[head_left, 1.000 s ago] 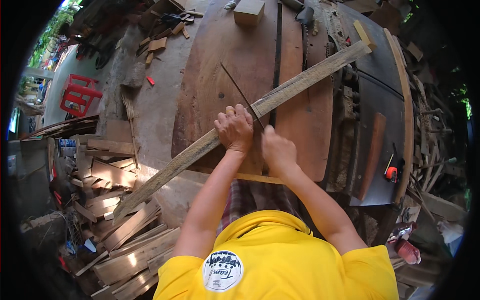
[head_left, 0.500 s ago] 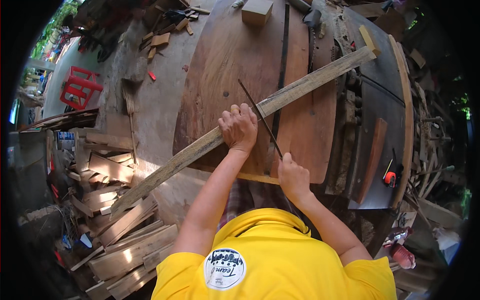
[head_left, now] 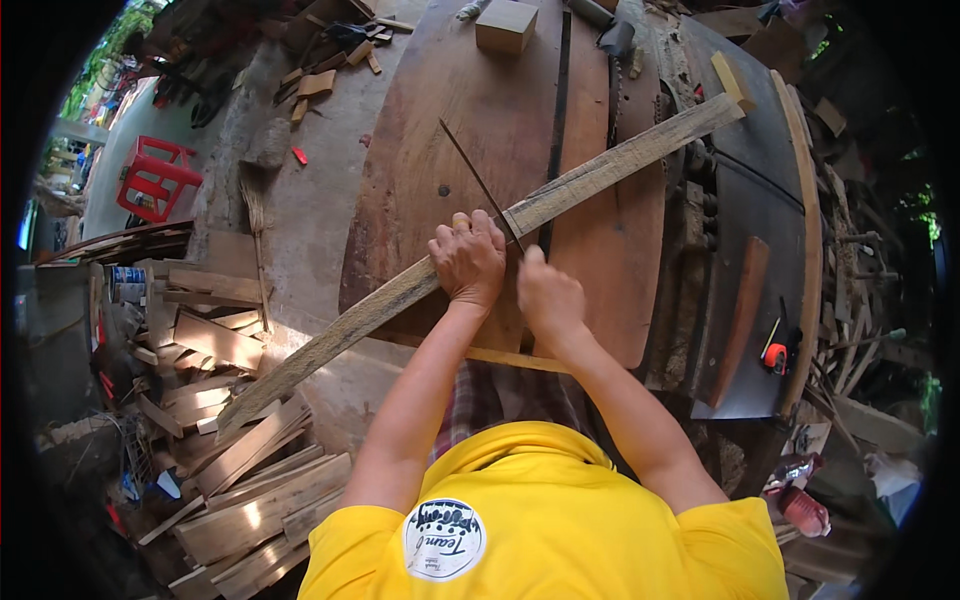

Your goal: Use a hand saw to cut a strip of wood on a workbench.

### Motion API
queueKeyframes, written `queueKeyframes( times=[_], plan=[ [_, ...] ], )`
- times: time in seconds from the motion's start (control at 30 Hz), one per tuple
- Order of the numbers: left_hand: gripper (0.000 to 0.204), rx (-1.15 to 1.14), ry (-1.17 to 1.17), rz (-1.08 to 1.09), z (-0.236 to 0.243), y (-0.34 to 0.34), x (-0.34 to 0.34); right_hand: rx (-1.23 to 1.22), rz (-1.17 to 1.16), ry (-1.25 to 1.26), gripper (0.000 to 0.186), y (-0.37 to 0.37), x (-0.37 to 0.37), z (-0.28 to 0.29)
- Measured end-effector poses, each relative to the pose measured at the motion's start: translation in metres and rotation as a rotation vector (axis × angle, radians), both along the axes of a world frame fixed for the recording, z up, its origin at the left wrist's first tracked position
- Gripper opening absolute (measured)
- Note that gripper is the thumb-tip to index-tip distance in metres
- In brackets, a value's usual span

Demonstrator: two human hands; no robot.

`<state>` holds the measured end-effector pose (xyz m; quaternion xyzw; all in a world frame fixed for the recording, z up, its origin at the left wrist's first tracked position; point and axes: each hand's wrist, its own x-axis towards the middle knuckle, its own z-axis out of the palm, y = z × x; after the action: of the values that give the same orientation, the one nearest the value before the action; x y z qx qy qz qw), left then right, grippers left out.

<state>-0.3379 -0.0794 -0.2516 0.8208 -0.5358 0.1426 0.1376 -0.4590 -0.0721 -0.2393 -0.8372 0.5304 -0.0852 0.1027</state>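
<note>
We are clamping our left hand (head_left: 470,258) over a long timber (head_left: 620,165), fingers curling across it, while our right hand (head_left: 552,297) is clenching the near end of a thin dark blade (head_left: 470,164). The blade is crossing the timber just right of our left hand. The timber is lying slantwise over a wooden tabletop (head_left: 600,300), running from near left to far right. A pale block (head_left: 506,27) is sitting on the far side, and scrap boards (head_left: 262,505) are lying heaped near left
</note>
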Motion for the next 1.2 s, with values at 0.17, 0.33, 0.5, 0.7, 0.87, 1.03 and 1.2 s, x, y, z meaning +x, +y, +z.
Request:
queueKeyframes(
  times=[0.17,0.33,0.5,0.7,0.87,1.03,1.2],
  plan=[
    [0.016,0.017,0.04,0.024,-0.005,0.002,0.003,0.061,0.012,0.011,0.011,0.026,-0.025,0.018],
    [0.017,-0.005,0.049,-0.014,0.002,0.001,0.0,0.062,-0.015,0.003,0.006,0.022,-0.027,0.019],
    [0.018,-0.033,0.03,-0.009,-0.006,-0.001,0.003,0.0,0.038,0.02,0.016,-0.002,-0.006,0.001],
    [0.018,-0.024,0.052,-0.021,0.0,0.0,0.0,0.004,0.006,0.029,0.014,0.022,-0.024,0.003],
    [0.017,-0.02,0.036,0.002,-0.006,0.001,0.003,-0.011,0.032,-0.021,0.016,-0.004,0.003,0.004],
    [0.018,-0.02,0.067,-0.012,-0.001,0.001,0.002,0.106,0.013,0.052,0.008,0.042,-0.043,0.023],
    [0.018,-0.017,0.061,-0.015,-0.004,0.001,0.003,0.021,0.023,0.029,0.014,-0.007,0.002,0.0]
  ],
)
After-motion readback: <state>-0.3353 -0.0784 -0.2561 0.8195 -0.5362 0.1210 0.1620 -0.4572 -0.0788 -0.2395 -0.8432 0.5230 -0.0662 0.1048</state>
